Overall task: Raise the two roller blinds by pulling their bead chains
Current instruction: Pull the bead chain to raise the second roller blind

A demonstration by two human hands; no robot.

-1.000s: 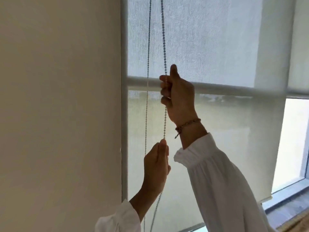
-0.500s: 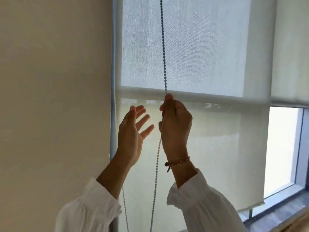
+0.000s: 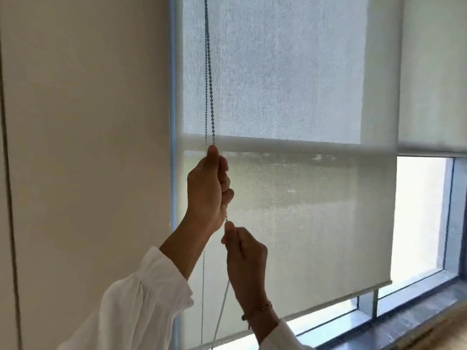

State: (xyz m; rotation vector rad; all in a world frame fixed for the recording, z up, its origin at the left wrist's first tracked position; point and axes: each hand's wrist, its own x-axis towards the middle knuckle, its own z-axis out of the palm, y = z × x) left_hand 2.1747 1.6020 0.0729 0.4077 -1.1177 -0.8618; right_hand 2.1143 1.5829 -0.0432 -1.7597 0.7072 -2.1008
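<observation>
A bead chain [image 3: 209,79] hangs in two strands in front of a pale translucent roller blind [image 3: 303,210]. My left hand [image 3: 208,190] is closed on one strand, thumb up, level with the window's crossbar. Directly below it, my right hand [image 3: 246,253] pinches the same strand between thumb and fingers; a thin bracelet circles that wrist. The blind's bottom bar [image 3: 316,310] hangs a little above the sill. A second blind [image 3: 434,84] at the right hangs higher, with its lower edge partway down the glass.
A plain cream wall [image 3: 88,147] fills the left half. A blue-grey window frame [image 3: 173,97] runs beside the chain. A dark sill [image 3: 404,314] and a strip of wooden floor lie at the bottom right. Bare glass [image 3: 419,210] shows under the second blind.
My left hand, open half a second ago, has closed on the chain high up. My right hand has slid down with the chain and is now below the left.
</observation>
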